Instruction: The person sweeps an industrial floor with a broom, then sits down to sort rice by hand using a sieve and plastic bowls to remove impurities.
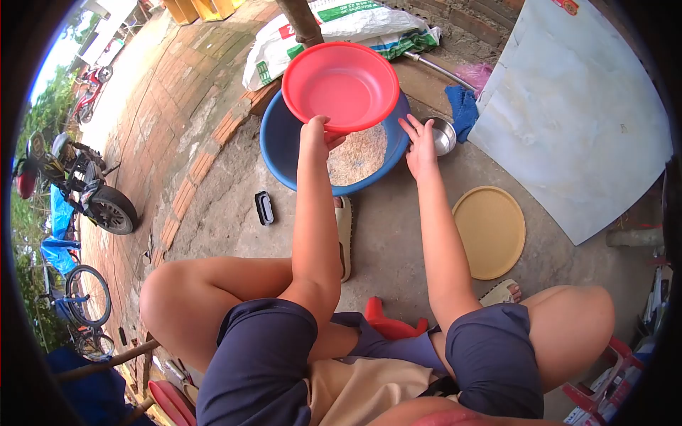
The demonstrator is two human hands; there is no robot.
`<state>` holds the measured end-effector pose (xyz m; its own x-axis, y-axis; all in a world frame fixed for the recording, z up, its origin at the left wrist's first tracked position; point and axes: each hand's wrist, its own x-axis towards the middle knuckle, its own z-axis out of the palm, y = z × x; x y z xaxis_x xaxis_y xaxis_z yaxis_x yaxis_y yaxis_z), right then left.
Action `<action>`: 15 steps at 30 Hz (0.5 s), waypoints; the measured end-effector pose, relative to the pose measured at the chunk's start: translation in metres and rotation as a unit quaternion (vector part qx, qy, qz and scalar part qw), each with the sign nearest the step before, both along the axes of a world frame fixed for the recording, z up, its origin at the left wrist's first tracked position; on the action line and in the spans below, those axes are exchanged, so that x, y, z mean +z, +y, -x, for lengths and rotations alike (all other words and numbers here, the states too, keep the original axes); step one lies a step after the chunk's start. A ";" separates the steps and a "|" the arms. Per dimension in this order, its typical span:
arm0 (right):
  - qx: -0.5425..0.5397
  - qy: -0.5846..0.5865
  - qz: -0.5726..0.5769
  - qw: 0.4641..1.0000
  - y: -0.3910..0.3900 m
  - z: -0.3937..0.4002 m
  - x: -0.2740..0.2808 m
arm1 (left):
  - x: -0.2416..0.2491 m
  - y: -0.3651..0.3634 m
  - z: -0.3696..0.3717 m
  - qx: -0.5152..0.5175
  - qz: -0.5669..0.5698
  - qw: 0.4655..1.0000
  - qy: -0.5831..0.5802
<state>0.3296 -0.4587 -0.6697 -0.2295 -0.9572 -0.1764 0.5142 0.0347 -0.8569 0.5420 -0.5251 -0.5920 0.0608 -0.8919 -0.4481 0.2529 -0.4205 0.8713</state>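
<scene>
My left hand grips the near rim of a red plastic basin, which is tilted so its inside faces me and looks bare. Below it on the ground stands a larger blue tub with pale grain or husks in it; the basin hides the tub's far part. At the tub's right rim, my right hand has its fingers apart and holds nothing. Just beyond that hand sits a shiny metal bowl, partly covered by it.
A round tan lid or tray lies on the concrete at right, below a large pale board. A white and green sack lies behind the tub. A blue cloth and small black object are nearby. A motorbike stands left.
</scene>
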 end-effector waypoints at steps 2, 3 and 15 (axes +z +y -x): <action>-0.056 -0.130 -0.066 0.988 0.006 0.025 0.018 | 0.000 0.005 0.021 -0.080 -0.014 0.996 -0.029; -0.094 -0.123 -0.059 0.986 0.011 0.040 0.027 | 0.009 0.010 0.034 -0.130 -0.017 0.991 -0.038; -0.239 0.063 0.221 0.943 0.147 0.194 0.180 | 0.072 0.076 0.178 -0.423 0.054 0.904 0.024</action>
